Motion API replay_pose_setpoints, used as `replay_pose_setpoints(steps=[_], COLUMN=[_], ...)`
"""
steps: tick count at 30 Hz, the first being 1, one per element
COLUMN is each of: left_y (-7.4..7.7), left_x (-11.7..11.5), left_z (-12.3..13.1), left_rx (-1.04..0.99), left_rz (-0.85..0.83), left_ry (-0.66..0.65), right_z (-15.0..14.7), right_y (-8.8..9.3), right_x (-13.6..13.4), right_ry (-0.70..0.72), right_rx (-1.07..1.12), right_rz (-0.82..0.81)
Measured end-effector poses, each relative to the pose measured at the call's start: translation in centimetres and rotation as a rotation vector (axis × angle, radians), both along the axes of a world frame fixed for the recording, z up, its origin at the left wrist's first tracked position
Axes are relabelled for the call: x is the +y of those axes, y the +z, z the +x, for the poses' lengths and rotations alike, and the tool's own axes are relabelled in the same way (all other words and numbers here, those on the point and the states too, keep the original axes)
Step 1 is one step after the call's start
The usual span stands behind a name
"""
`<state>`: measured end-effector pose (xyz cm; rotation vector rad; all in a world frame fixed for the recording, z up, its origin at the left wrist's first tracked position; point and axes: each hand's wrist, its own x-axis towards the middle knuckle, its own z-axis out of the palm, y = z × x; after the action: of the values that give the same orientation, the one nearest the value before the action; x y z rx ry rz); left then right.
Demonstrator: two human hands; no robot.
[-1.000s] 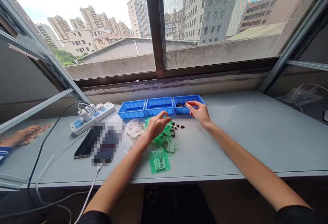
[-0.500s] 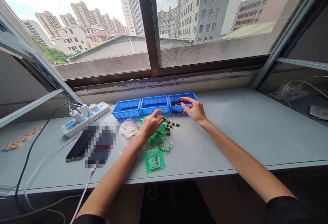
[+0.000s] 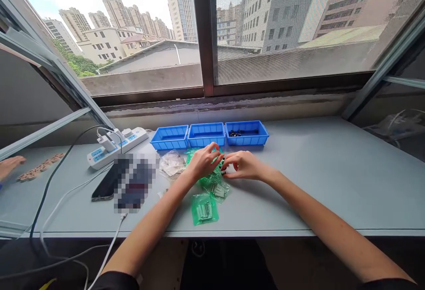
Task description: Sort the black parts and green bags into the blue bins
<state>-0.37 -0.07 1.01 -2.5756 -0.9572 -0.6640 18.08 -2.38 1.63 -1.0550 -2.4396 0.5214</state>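
Note:
My left hand is curled over a pile of green plastic packets, its fingertips bent close together; whether anything is in them is hidden. Facing it, my right hand reaches down with thumb and fingertips apart around several small dark parts on the table. Those parts are partly covered by the fingers and look like short screws or knobs. Behind my right hand stands the right blue bin, with similar dark parts inside. Nearer the table edge lies a green packet of screws.
Two more blue bins, the middle bin and the left bin, stand in the row. Clear bags, a phone, a power strip and cables are on the left. Another person's hand is near brown pieces.
My right hand has moved from over the right bin down and left to the dark parts on the table. My left hand stays over the packets. Another person's hand appears at far left.

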Motion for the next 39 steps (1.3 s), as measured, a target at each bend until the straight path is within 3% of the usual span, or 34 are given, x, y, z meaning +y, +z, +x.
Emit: replay_pose_setpoints(steps=[6,11,16,20,25,39], left_y=[0.0,0.2,0.6,0.7,0.8,0.7], left_x=[-0.2,-0.3,-0.3,-0.3,-0.4,-0.4], left_z=[0.1,0.2,0.3,0.3,0.3,0.2], left_rx=[0.026,-0.023,-0.099,-0.115,-0.137,-0.133], left_rz=[0.003,0.08,0.147,0.156,0.186,0.196], left_ry=[-0.021,-0.053,-0.061,-0.101,-0.116,-0.054], right_z=[0.0,0.4,0.5,0.2,-0.1,-0.4], right_y=[-0.6,-0.3,0.2,0.5,0.6,0.6], right_x=[0.1,0.5,0.9,1.0,0.9,0.8], right_ry=[0.046,-0.024,-0.201,-0.238,-0.239,-0.249], right_rx=[0.003,0.204,0.537,0.713,0.782,0.831], right_rz=[0.015,0.006,-0.163,-0.316,-0.419,-0.481])
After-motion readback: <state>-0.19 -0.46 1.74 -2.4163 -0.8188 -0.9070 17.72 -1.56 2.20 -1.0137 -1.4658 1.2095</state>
